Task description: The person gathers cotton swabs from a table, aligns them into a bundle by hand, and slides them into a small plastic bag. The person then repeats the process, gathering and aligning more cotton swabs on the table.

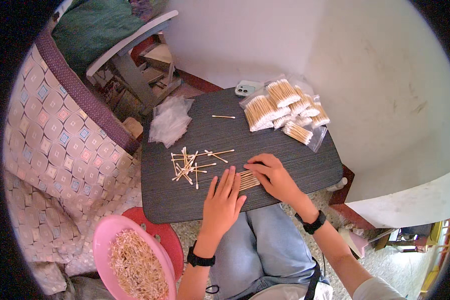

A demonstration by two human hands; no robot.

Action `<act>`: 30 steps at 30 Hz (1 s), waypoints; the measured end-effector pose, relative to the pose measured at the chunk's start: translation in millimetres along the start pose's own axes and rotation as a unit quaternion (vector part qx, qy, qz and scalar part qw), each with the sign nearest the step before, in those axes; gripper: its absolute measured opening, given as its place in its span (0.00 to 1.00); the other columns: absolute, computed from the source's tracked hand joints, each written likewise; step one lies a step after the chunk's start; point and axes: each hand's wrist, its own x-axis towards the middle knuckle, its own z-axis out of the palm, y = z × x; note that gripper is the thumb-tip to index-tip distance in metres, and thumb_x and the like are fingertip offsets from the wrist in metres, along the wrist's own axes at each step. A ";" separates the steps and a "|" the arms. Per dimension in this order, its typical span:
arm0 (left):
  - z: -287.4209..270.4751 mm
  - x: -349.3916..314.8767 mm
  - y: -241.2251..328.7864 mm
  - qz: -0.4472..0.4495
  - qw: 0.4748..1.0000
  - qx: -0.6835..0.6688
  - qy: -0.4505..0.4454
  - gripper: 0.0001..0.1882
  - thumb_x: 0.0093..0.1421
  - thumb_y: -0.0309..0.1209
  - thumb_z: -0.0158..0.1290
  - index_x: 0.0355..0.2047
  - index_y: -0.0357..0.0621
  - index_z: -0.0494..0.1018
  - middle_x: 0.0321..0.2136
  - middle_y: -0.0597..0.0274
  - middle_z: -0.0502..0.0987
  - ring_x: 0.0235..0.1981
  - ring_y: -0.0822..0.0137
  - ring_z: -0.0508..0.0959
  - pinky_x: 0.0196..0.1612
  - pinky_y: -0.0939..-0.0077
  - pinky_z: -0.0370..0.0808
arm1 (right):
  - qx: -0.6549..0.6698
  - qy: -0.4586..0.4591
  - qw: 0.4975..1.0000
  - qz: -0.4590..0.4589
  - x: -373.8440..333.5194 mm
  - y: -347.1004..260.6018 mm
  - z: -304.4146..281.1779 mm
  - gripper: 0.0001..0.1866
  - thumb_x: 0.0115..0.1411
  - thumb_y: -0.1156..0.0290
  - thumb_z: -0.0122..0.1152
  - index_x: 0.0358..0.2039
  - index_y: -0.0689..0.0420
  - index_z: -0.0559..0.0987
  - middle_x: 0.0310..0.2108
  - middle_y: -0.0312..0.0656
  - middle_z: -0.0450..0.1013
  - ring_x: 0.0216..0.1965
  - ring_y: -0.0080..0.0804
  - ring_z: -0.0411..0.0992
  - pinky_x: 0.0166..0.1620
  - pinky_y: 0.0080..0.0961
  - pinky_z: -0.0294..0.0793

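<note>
A flat row of wooden-stemmed cotton swabs (249, 181) lies side by side on the dark table, between my two hands. My left hand (224, 201) rests at the row's left end, fingers stretched out and thumb apart. Around the right end curve the fingers of my right hand (274, 179), hiding those tips. Just left of the row is a loose, crossed pile of cotton swabs (186, 165). One single cotton swab (223, 117) lies farther back.
Filled clear bags of cotton swabs (285, 106) are heaped at the back right, beside a phone (246, 89). Flat clear plastic bags (170, 121) lie at the table's left edge. A pink basin (102, 250) full of swabs stands on a red stool (171, 240) at lower left. Walls (385, 100) rise behind.
</note>
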 end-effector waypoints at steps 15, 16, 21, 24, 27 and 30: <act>11.8 4.3 0.5 -0.036 0.999 -0.014 0.032 0.27 0.63 0.36 0.43 0.59 0.33 0.57 0.63 0.45 0.55 0.64 0.51 0.56 0.64 0.58 0.54 | -0.278 -0.066 0.958 -0.018 -16.4 -17.5 14.2 0.28 0.62 0.62 0.48 0.61 0.61 0.61 0.64 0.45 0.53 0.65 0.44 0.51 0.65 0.41 0.49; 11.7 4.1 0.7 -0.037 0.999 -0.004 0.033 0.27 0.64 0.36 0.43 0.59 0.32 0.57 0.63 0.45 0.54 0.64 0.51 0.56 0.64 0.58 0.54 | -0.281 -0.070 0.957 -0.013 -16.3 -17.7 14.7 0.28 0.63 0.62 0.48 0.61 0.61 0.60 0.64 0.46 0.53 0.65 0.45 0.51 0.65 0.41 0.49; 6.6 1.6 3.1 -0.028 1.000 -0.001 0.010 0.27 0.64 0.36 0.43 0.59 0.33 0.58 0.63 0.46 0.55 0.64 0.51 0.56 0.64 0.57 0.53 | -0.312 -0.076 0.947 -0.019 -21.4 -20.7 10.3 0.30 0.60 0.58 0.51 0.59 0.61 0.63 0.63 0.45 0.57 0.64 0.45 0.52 0.64 0.42 0.50; 11.3 -0.6 -1.5 -0.049 0.996 -0.067 0.035 0.25 0.65 0.36 0.42 0.59 0.34 0.59 0.62 0.46 0.57 0.63 0.52 0.58 0.63 0.58 0.55 | -0.301 -0.083 0.949 -0.025 -21.8 -21.7 9.2 0.28 0.62 0.60 0.49 0.59 0.61 0.62 0.62 0.47 0.57 0.64 0.46 0.52 0.64 0.42 0.50; 13.3 9.1 2.1 -0.122 0.955 -0.249 0.106 0.24 0.67 0.37 0.40 0.59 0.35 0.60 0.61 0.48 0.60 0.62 0.53 0.60 0.63 0.62 0.56 | -0.143 -0.062 0.988 0.011 -14.9 -18.3 14.8 0.26 0.64 0.69 0.46 0.61 0.63 0.59 0.63 0.50 0.54 0.65 0.50 0.51 0.65 0.44 0.48; 20.2 22.9 6.8 -0.203 0.870 -0.418 0.165 0.24 0.69 0.38 0.36 0.60 0.36 0.59 0.61 0.49 0.61 0.62 0.56 0.61 0.63 0.67 0.56 | -0.005 0.029 0.999 0.039 -5.0 -18.0 33.7 0.23 0.64 0.75 0.44 0.59 0.65 0.61 0.60 0.53 0.59 0.63 0.51 0.54 0.64 0.40 0.52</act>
